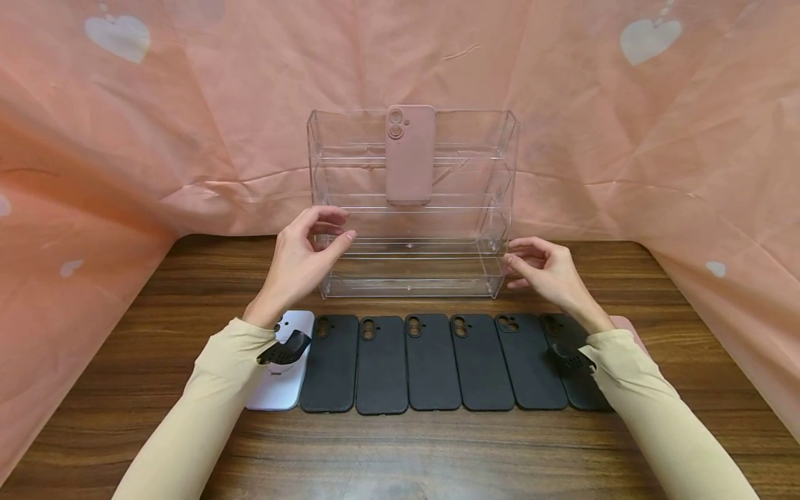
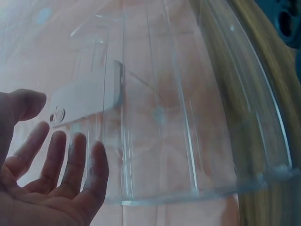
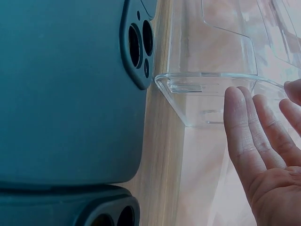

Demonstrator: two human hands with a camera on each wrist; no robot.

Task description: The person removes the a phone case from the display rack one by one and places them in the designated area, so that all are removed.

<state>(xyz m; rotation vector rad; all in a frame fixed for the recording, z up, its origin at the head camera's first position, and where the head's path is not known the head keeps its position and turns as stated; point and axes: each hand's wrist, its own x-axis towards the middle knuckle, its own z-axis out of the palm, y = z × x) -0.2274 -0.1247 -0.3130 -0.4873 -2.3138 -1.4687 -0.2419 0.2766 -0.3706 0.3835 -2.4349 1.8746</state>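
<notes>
A clear tiered rack (image 1: 409,286) stands at the back of the table. One pink phone case (image 1: 410,156) leans upright in its upper tier, camera cutouts at the top. My left hand (image 1: 298,255) hovers by the rack's left side, fingers bent loosely and thumb apart, holding nothing. In the left wrist view, its fingers (image 2: 77,155) appear in front of the clear panels. Beside the rack's lower right corner is my right hand (image 1: 550,272), also loosely bent with nothing held. Whether its fingertips touch the clear wall, I cannot tell.
Several black phone cases (image 1: 382,368) lie side by side in front of the rack. A white case (image 1: 287,389) lies at the row's left end. A pink case (image 1: 627,326) at the right end is mostly hidden by my sleeve. Pink cloth (image 1: 581,139) surrounds the wooden table.
</notes>
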